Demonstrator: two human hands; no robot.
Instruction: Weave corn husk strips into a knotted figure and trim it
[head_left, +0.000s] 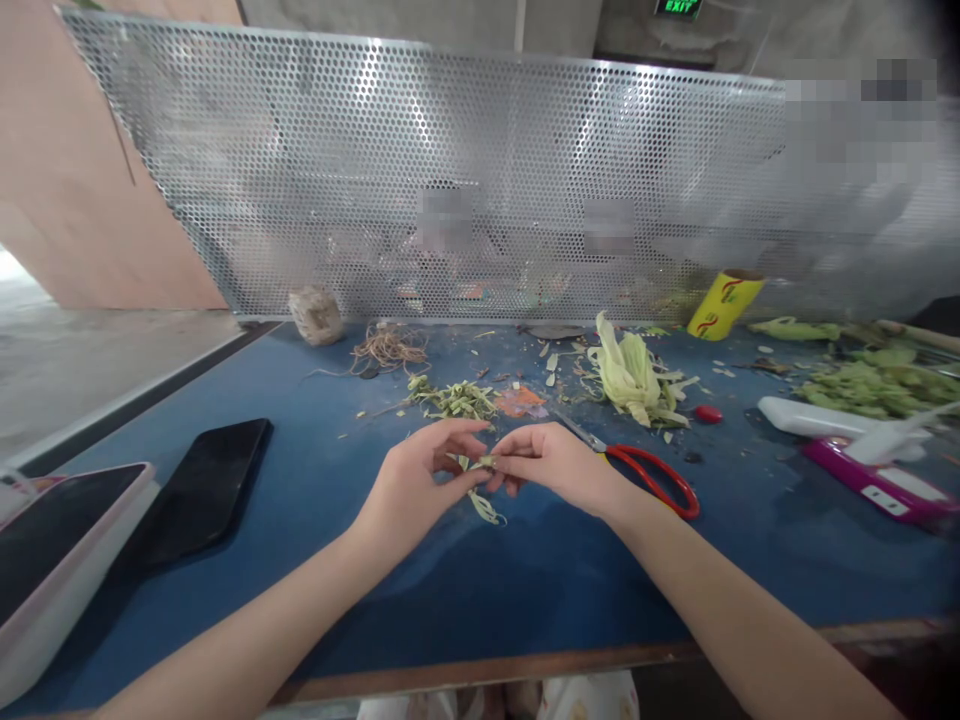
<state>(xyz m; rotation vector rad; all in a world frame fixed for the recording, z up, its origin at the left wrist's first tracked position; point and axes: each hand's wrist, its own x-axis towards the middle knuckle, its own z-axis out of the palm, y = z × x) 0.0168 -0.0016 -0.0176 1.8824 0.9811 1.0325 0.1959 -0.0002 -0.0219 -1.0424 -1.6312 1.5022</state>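
Note:
Both hands meet over the middle of the blue table (540, 580). My left hand (420, 480) and my right hand (551, 462) pinch the same thin pale-green leaf strip (480, 478) between thumbs and fingers; its loose ends curl down toward the tabletop. A small heap of cut green strips (454, 398) lies just beyond the hands. Red-handled scissors (651, 478) lie right beside my right wrist, blades pointing away to the left.
A black phone (202, 490) and a white-cased device (56, 545) lie at the left. Corn husks (634, 378), a yellow roll (724, 305), a twine tangle (388, 348), green leaves (874, 385) and a pink box (877, 480) lie around. A perforated metal screen (465, 170) backs the table.

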